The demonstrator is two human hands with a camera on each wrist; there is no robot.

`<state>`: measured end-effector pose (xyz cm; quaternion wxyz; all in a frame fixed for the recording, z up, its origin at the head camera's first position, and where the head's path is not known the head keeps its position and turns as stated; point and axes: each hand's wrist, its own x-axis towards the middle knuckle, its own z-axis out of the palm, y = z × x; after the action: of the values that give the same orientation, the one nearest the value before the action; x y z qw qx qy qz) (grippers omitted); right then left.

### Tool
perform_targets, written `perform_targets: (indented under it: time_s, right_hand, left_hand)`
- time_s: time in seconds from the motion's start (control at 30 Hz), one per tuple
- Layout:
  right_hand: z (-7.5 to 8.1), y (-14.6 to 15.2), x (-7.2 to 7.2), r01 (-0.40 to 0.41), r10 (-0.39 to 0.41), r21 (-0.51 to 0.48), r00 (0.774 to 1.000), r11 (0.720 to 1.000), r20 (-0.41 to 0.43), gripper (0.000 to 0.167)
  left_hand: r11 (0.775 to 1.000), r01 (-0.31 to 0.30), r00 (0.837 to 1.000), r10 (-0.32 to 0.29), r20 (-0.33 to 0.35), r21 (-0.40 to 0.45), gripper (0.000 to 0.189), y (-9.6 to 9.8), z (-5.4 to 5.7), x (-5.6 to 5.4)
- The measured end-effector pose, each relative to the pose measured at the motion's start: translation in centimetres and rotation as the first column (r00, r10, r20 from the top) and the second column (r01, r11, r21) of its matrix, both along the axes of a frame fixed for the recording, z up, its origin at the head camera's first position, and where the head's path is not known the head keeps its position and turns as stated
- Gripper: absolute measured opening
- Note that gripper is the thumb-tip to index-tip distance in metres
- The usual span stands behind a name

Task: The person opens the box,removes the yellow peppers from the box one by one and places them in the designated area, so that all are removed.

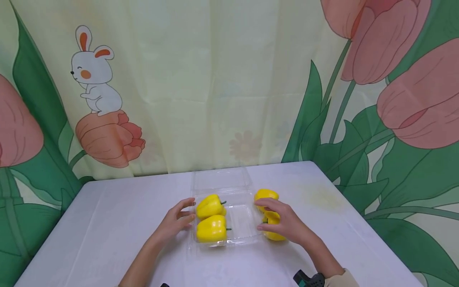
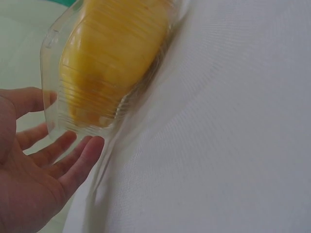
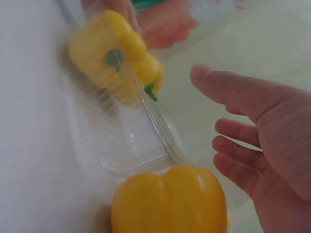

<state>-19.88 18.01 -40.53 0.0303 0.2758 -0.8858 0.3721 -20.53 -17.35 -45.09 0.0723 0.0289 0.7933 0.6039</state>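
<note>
A clear plastic clamshell box (image 1: 244, 223) lies with its lid (image 1: 222, 178) folded back. In its left half sit two yellow bell peppers (image 1: 211, 229), side by side with green stems pointing right. My left hand (image 1: 173, 223) is at the box's left wall, fingers spread; in the left wrist view the fingertips (image 2: 95, 145) are at or very near the plastic. Two more yellow bell peppers (image 1: 274, 234) lie on the table just right of the box. My right hand (image 1: 287, 221) hovers by them, partly covering them; the right wrist view shows its fingers apart, holding nothing.
The box and peppers rest on a white-covered table (image 1: 122, 223). Behind the table's far edge hangs a curtain (image 1: 179, 79) printed with tulips and a rabbit. A dark wrist device (image 1: 310, 279) is on my right forearm, near a beige sleeve.
</note>
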Motion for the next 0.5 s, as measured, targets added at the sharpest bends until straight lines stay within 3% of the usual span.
perform_targets:
  time_s: [0.5]
  right_hand:
    - [0.0, -2.0, -0.4, -0.049, 0.049, -0.023, 0.999, 0.999, -0.003, 0.055]
  left_hand:
    - [1.0, -0.008, 1.0, 0.008, 0.002, 0.012, 0.054, -0.2, -0.2, 0.0]
